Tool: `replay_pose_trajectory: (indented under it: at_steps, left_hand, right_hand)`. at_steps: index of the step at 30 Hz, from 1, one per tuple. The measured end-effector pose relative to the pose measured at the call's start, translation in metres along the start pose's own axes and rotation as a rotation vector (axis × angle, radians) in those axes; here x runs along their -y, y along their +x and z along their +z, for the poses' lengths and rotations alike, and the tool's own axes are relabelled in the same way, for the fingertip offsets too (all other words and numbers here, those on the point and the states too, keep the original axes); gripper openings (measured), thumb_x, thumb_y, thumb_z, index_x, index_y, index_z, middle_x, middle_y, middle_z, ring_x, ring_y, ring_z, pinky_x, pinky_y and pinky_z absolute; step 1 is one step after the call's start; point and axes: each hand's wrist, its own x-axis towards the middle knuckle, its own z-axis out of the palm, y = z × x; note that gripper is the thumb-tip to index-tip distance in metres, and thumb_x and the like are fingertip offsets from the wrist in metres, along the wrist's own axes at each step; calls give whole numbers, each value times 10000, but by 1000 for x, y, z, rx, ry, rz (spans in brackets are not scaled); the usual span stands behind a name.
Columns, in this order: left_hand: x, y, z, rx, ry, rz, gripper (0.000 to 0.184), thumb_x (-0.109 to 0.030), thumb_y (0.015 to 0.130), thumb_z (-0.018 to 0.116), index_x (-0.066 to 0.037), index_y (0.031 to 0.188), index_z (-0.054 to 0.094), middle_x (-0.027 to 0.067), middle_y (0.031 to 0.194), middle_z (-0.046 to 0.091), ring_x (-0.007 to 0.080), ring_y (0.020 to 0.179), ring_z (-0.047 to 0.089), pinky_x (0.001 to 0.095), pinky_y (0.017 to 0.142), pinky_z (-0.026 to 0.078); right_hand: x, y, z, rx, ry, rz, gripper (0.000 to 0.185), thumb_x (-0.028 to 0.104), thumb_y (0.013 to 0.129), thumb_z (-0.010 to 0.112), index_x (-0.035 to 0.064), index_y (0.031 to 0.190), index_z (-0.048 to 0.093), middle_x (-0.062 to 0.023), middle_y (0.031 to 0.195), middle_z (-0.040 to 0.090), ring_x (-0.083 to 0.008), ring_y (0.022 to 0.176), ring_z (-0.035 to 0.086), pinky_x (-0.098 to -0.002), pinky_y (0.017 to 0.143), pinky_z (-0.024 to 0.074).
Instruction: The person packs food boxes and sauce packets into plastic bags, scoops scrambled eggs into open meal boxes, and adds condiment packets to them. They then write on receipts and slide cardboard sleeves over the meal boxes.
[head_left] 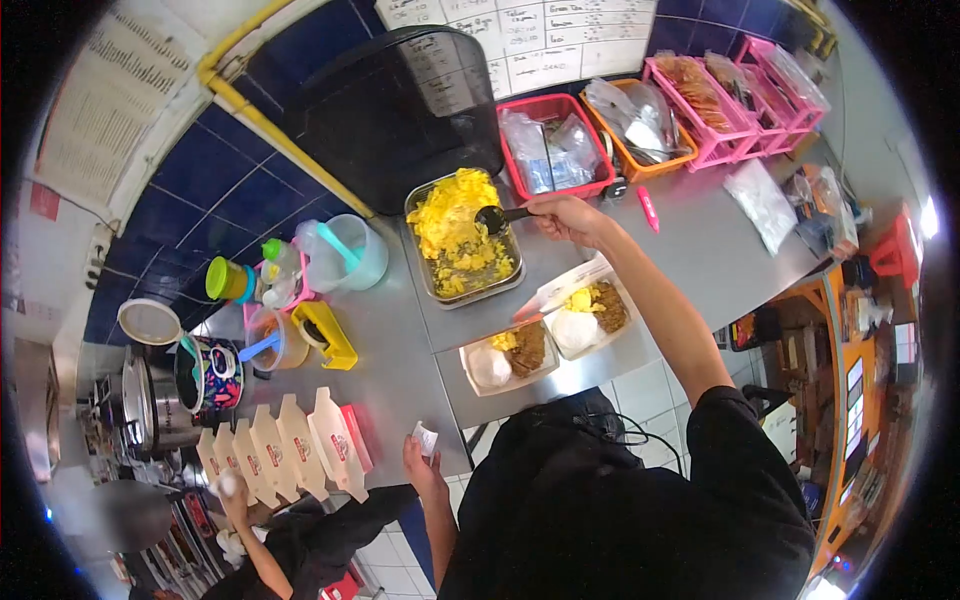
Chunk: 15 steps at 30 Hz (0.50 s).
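My right hand [567,219] grips the handle of a black serving spoon [492,218], whose bowl is in the scrambled egg [450,215]. The egg lies in a clear rectangular tray [462,298]. Down by the counter's front edge, my left hand [424,466] is closed on a small white slip of paper [425,438] with print on it. Two open takeaway boxes stand between me and the tray: a left box [511,387] and a right box [630,318]. Each contains a white rice mound, brown food and some yellow egg.
A co-worker's hand [233,497] is beside several open boxes [295,445] at lower left. A red basket [557,188], an orange basket [640,172] and pink racks [712,150] line the back. A pink marker [648,210] lies on the steel counter [690,265]. Tubs [345,255] stand left.
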Motion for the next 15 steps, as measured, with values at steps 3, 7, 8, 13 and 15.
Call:
replay_pose_trajectory:
  at_steps: [3,7,8,13,15]
  left_hand:
    - [1,8,8,47,27,28,612,-379,939,652,-85,1439,458,58,1262,590,174,1105,568,378,889,456]
    - [7,9,16,74,12,26,617,-370,939,654,-84,1447,452,58,1248,595,168,1086,576,355,864,470]
    - [8,7,15,82,13,37,613,-364,940,652,-84,1448,453,58,1243,597,169,1079,578,355,864,472]
    - [7,-5,-24,-30,-59,65,557,-382,924,665,-123,1387,495,33,1222,599,177,1076,585,380,872,470]
    - [21,-6,-50,-86,-121,45,510,-405,912,674,-140,1325,534,31,1216,597,200,1110,576,412,912,452]
  right_hand:
    - [-13,7,-9,-37,-346,-126,224,211,1015,507,70,1078,670,21,711,535,-99,611,489,-267,530,384]
    - [-60,34,2,-37,-1420,-655,207,162,943,568,117,1086,712,-122,851,701,-282,796,695,-427,684,531]
    - [-64,37,5,-27,-1421,-660,207,162,943,568,117,1086,712,-122,851,701,-282,796,695,-427,684,531]
    - [-59,51,26,264,-1658,-435,274,198,895,595,138,1127,728,-148,971,720,-356,932,691,-491,807,529]
    - [-52,60,3,363,-1633,-386,277,209,899,598,135,1130,730,-141,971,722,-349,941,693,-483,815,532]
